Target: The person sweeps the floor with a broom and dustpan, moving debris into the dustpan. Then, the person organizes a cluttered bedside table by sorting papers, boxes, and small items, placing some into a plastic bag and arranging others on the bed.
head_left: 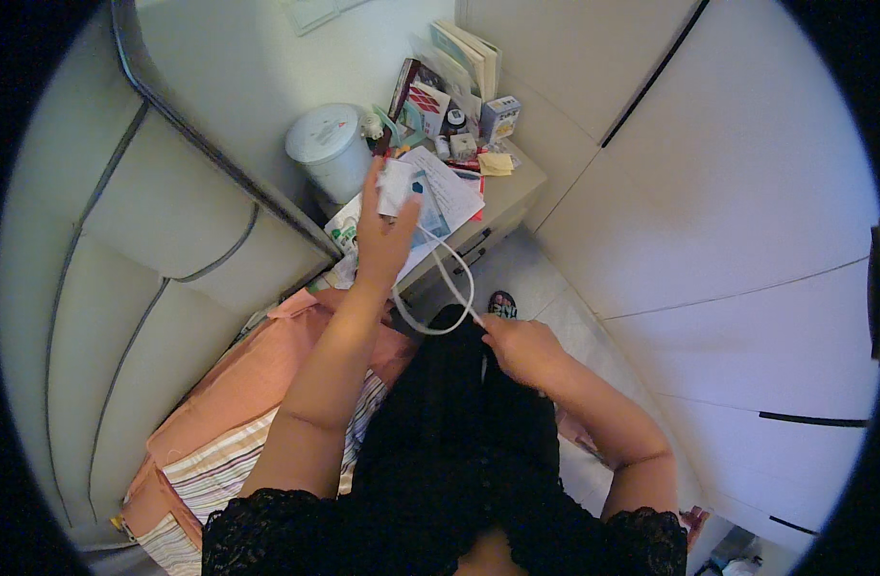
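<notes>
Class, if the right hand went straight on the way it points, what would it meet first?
The right hand would probably first meet the loop of white cable just ahead, though depth is unclear.

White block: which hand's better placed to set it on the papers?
Left, most likely: the left hand already holds the white block by the papers; the right hand grips the white cable nearer the body.

- Your left head-worn fisheye looks steeply down over your black, lace-sleeved top (430,509), facing the cream, box-shaped nightstand (524,177).
- The lens is nearer your bare left hand (382,240) than the nightstand.
</notes>
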Demonstrator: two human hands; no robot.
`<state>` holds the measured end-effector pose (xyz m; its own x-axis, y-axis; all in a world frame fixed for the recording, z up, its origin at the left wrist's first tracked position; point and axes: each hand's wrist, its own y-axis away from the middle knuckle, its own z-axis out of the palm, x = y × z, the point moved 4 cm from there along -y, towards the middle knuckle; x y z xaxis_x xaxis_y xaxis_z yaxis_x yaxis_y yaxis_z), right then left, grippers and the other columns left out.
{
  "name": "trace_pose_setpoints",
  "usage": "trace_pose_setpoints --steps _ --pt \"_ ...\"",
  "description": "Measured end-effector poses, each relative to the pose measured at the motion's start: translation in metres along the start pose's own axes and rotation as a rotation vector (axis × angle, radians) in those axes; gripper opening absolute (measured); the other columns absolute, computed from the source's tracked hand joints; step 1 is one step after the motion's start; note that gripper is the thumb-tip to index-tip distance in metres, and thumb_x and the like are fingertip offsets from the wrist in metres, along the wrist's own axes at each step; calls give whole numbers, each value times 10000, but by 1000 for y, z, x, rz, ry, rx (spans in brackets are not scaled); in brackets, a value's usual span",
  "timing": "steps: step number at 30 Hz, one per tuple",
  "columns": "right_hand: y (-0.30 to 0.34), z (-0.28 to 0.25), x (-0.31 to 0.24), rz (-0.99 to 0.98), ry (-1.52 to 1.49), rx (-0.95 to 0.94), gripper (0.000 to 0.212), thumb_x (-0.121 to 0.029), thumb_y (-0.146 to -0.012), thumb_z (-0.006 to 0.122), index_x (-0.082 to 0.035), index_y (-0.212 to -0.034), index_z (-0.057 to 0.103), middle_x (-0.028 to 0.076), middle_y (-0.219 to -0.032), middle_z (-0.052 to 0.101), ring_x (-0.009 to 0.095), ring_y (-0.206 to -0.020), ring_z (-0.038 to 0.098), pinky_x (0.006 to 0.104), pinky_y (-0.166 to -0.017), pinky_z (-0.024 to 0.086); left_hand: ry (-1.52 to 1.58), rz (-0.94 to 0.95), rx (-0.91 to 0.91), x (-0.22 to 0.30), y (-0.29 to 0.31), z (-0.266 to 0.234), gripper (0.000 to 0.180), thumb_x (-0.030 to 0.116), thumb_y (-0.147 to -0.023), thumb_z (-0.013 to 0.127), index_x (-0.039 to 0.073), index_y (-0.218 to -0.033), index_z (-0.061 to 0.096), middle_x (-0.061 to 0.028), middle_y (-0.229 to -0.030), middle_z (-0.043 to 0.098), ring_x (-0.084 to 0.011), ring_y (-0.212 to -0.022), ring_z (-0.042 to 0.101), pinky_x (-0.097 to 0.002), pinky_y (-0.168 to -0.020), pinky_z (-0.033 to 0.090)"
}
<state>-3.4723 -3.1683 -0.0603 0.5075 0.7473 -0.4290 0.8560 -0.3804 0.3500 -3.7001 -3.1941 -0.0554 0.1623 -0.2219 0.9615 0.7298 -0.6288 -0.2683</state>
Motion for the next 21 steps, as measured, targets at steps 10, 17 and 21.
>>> trace_pose_setpoints --steps 10,17,21 --pt "-30 -92 -10 -553 263 611 179 -212 -713 673 -107 -843 607 36 -716 512 241 -687 537 383 -655 459 683 -783 -848 -49 99 49 731 673 -827 409 100 -1280 427 -97 -1036 558 -193 -731 624 -309 -621 527" --pt "-54 -49 -37 -709 177 426 269 -181 -693 657 -130 -956 645 52 -872 557 244 -891 534 445 -877 416 466 -986 -709 -14 113 11 439 181 -776 678 65 -1156 490 -106 -997 568 -196 -730 627 -306 -632 534" --pt "-54 -54 -56 -794 -45 460 281 -93 -737 633 -130 -1015 646 64 -912 577 262 -916 548 439 -895 421 267 -1052 -734 -1 131 -47 492 120 -720 728 50 -1152 502 -84 -942 593 -171 -702 619 -308 -622 531"
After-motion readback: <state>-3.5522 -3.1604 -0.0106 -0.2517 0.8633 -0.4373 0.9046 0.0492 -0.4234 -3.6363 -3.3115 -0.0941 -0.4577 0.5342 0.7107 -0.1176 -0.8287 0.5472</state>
